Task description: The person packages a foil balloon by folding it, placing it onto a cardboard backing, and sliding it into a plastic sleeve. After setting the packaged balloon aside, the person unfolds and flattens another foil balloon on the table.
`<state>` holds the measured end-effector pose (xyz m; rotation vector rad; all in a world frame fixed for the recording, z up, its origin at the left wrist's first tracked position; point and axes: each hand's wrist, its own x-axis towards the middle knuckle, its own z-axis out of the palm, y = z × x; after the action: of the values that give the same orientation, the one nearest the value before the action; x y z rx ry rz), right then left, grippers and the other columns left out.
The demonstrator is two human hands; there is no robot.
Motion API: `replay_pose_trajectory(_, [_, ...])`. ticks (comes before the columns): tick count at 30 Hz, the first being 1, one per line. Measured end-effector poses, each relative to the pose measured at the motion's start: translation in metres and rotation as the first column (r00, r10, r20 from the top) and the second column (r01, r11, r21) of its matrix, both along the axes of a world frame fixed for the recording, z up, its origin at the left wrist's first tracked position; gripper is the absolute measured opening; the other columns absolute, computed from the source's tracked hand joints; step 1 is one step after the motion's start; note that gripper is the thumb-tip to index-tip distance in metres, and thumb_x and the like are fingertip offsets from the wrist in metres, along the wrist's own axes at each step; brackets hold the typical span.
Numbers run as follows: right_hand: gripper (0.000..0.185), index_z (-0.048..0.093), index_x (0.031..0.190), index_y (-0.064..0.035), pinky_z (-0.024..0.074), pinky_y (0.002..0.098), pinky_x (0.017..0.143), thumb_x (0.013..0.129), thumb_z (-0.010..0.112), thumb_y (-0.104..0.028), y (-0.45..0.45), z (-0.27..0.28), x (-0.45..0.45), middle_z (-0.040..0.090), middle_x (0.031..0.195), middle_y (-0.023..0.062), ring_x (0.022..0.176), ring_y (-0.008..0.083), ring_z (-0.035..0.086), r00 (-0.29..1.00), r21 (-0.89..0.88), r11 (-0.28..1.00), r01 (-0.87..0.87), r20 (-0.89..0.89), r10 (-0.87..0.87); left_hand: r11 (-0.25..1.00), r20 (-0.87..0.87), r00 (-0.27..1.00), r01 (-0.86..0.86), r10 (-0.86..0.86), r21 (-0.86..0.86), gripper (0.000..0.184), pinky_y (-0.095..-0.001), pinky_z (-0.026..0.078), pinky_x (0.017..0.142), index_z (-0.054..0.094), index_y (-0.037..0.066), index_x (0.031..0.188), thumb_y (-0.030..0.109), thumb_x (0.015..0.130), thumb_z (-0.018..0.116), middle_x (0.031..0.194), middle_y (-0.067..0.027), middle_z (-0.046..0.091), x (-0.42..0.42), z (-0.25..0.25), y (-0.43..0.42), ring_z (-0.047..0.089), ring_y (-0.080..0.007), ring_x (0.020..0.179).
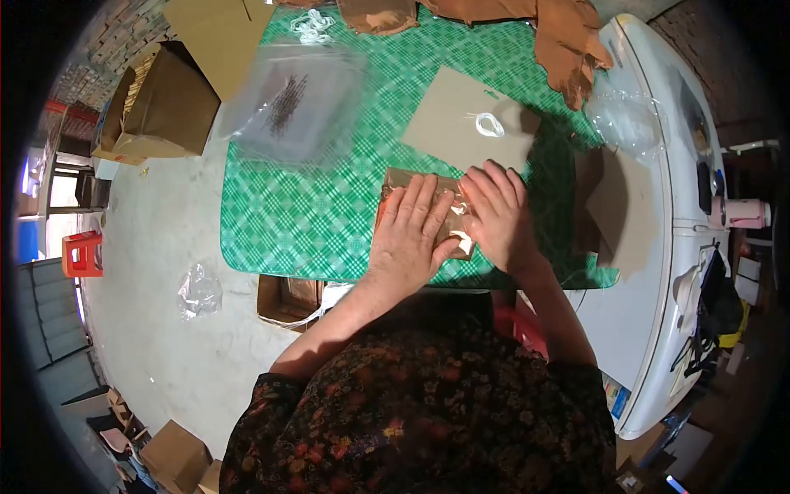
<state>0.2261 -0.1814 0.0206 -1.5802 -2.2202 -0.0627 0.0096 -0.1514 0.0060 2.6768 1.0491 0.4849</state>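
The packet (453, 230) lies at the person's side of the table (304, 222), directly beneath the left hand (409, 230), its long axis masked. Left fingers are extended, slightly spread, gripping nothing; the right hand (499, 212), equally near, meets the packet's right side, fingers together, and whether they pinch I cannot tell.

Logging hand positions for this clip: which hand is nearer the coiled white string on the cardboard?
Right. The right hand is below the string in view; the left hand is lower and further left.
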Motion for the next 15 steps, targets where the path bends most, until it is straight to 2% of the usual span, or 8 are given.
replay_pose_trajectory(3, [0.054, 0.063, 0.134, -0.0004, 0.03, 0.0574, 0.12, 0.085, 0.076, -0.019, -0.012, -0.005, -0.005, 0.059, 0.139, 0.0141, 0.14, 0.0365, 0.046, 1.0, 0.026, 0.999, 0.021, 0.019, -0.021, 1.0, 0.004, 1.0, 0.008, -0.008, -0.011, 0.072, -0.0518, 0.02, 0.128, 0.046, 0.004, 0.157, 0.05, 0.102, 0.057, 0.168, -0.0217, 0.033, -0.003, 0.0, -0.006, 0.027, -0.036, 0.157])
replay_pose_trajectory(6, [0.053, 0.063, 0.134, -0.0004, 0.0289, 0.0572, 0.12, 0.086, 0.075, -0.02, -0.023, 0.003, -0.008, 0.06, 0.139, 0.0131, 0.14, 0.0359, 0.046, 0.999, -0.032, 0.999, 0.016, -0.041, -0.017, 0.999, 0.006, 1.0, 0.018, -0.018, -0.044, 0.073, -0.053, 0.021, 0.128, 0.043, 0.01, 0.16, 0.049, 0.101, 0.059, 0.17, -0.0209, 0.03, -0.009, 0.0, -0.016, 0.029, -0.0373, 0.157])
replay_pose_trajectory(7, [0.056, 0.062, 0.137, -0.0006, 0.0275, 0.0578, 0.121, 0.089, 0.073, -0.028, -0.028, -0.005, -0.008, 0.059, 0.142, 0.0123, 0.141, 0.0362, 0.044, 1.0, -0.048, 0.999, 0.017, -0.009, -0.017, 0.999, -0.008, 1.0, 0.017, -0.018, -0.05, 0.073, -0.053, 0.021, 0.128, 0.042, 0.01, 0.161, 0.05, 0.102, 0.058, 0.17, -0.0206, 0.03, -0.011, 0.0, -0.02, 0.029, -0.0369, 0.157])
replay_pose_trajectory(10, [0.065, 0.061, 0.142, -0.0021, 0.0267, 0.0588, 0.121, 0.092, 0.07, -0.043, -0.044, 0.007, -0.011, 0.058, 0.148, 0.0113, 0.145, 0.0367, 0.044, 0.989, -0.1, 0.994, -0.043, -0.143, 0.029, 0.998, -0.025, 0.999, 0.021, -0.023, -0.066, 0.074, -0.0525, 0.02, 0.129, 0.042, 0.01, 0.161, 0.052, 0.102, 0.057, 0.17, -0.0202, 0.03, -0.017, 0.0, -0.033, 0.028, -0.0358, 0.158])
replay_pose_trajectory(13, [0.076, 0.059, 0.145, -0.0043, 0.0259, 0.06, 0.122, 0.091, 0.067, -0.057, -0.066, 0.006, -0.021, 0.055, 0.154, 0.0116, 0.148, 0.035, 0.044, 0.975, -0.141, 0.981, -0.135, -0.196, 0.105, 0.997, -0.015, 0.999, 0.034, -0.035, -0.074, 0.074, -0.0515, 0.019, 0.129, 0.043, 0.007, 0.16, 0.051, 0.101, 0.058, 0.168, -0.0205, 0.032, -0.024, 0.0, -0.04, 0.027, -0.0351, 0.158])
replay_pose_trajectory(15, [0.079, 0.059, 0.147, -0.006, 0.0268, 0.0601, 0.123, 0.089, 0.07, -0.058, -0.083, 0.0, -0.029, 0.055, 0.155, 0.0106, 0.148, 0.0321, 0.046, 0.985, -0.168, 0.975, -0.145, -0.117, 0.127, 0.995, -0.025, 0.999, 0.041, -0.044, -0.086, 0.074, -0.0517, 0.019, 0.129, 0.042, 0.008, 0.16, 0.05, 0.101, 0.057, 0.169, -0.0202, 0.031, -0.027, 0.002, -0.044, 0.026, -0.0349, 0.158])
